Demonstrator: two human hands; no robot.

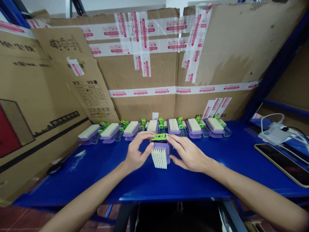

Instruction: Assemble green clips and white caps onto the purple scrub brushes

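Note:
A purple scrub brush (159, 158) with pale bristles facing me is held between both hands over the table's middle. Along its far edge lies a bright green slotted piece (159, 137); whether it is fixed to the brush I cannot tell. My left hand (137, 151) grips the left side, fingers at the green piece's end and thumb against the purple body. My right hand (188, 153) closes on the right side, fingertips on the green piece and thumb low by the purple edge. Behind them stand several similar brushes in a row, including one brush (110, 130) on the left.
Cardboard panels (145, 71) wall the back and left of the blue table (193, 183). On the right lie a phone (282, 162) and a white charger (274, 132) with cables. A small black object (54, 168) is near the left edge.

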